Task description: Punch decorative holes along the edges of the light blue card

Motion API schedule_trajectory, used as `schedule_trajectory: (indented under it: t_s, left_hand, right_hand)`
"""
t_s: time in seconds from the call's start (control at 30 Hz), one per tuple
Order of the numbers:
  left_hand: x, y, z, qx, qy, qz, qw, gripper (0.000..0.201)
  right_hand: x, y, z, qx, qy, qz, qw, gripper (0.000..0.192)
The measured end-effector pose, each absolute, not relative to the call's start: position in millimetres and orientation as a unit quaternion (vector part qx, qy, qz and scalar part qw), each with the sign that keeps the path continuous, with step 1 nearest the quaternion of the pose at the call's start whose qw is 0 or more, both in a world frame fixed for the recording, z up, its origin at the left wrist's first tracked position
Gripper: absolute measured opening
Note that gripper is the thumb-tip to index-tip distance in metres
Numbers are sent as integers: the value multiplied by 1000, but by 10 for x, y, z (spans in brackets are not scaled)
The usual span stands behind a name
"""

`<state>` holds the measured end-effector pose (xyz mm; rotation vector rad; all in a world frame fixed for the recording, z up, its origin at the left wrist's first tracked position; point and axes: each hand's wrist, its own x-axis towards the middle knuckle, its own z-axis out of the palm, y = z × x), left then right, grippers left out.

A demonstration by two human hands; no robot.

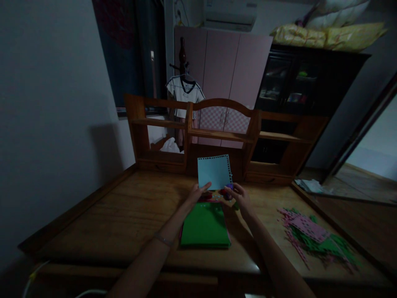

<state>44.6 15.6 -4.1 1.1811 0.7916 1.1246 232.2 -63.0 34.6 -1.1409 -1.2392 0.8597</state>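
My left hand holds a light blue paper sheet upright by its lower left corner; the sheet has punched holes along its top and right edges. My right hand grips a small purple and red punch tool at the sheet's lower right corner. Just below both hands a stack of coloured sheets with a green sheet on top lies flat on the wooden desk.
A heap of punched pink and green paper pieces lies on the desk at the right. A wooden shelf unit stands along the desk's back edge. Behind it are a pink wardrobe, a hanging shirt and a dark cabinet.
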Motion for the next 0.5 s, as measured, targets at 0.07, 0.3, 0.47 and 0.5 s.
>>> schedule_trajectory:
  t_s: [0.07, 0.3, 0.47, 0.5]
  left_hand:
    - [472, 138, -51, 499, 349, 471, 638, 58]
    - [508, 69, -32, 508, 363, 447, 640, 55]
    - [504, 78, -39, 538, 356, 449, 618, 48]
    - [499, 86, -39, 542, 357, 451, 612, 47]
  right_hand:
    - [2316, -633, 345, -490, -532, 363, 588, 40]
    - [2325, -616, 302, -503, -513, 354, 599, 44]
    - [2365, -556, 252, -477, -510, 342, 629, 42]
    - [2378, -539, 238, -477, -500, 339, 639, 42]
